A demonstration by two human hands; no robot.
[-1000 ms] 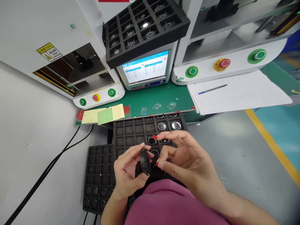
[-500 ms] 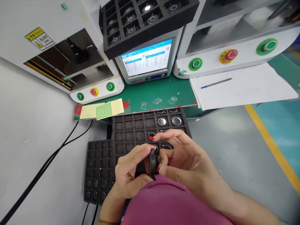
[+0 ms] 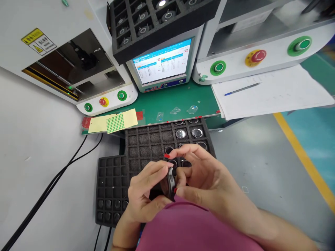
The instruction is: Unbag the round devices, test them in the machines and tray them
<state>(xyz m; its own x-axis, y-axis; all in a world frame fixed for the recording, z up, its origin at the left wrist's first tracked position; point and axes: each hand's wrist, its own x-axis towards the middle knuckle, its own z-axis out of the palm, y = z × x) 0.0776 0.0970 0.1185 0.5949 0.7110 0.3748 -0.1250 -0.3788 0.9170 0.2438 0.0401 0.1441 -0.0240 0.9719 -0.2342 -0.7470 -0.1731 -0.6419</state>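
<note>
A dark, round watch case (image 3: 171, 178) is held on edge in front of my body, with a side button showing on its rim. My left hand (image 3: 146, 191) grips it between the thumb below and the fingers above. Close against its other face is my right hand (image 3: 206, 181), thumb and a bent finger pinched together, index finger stretched out above. Red shows at the index fingertip and at the pinch; whether nails or small stickers, I cannot tell. What the pinch holds is hidden. Behind the hands lies a black foam tray (image 3: 149, 139) with several watch cases in its right-hand compartments.
A second foam tray (image 3: 111, 190) sits lower left. Green dot stickers (image 3: 115, 123), plastic film scraps (image 3: 175, 110) and papers with a pen (image 3: 242, 89) lie on the green bench (image 3: 149, 103). Behind stand a monitor (image 3: 162, 64) with a loaded tray on top and machines with push buttons.
The watch case has tilted slightly, showing more of its rim and button. Both hands keep nearly the same grip. The whole view has shifted a little.
</note>
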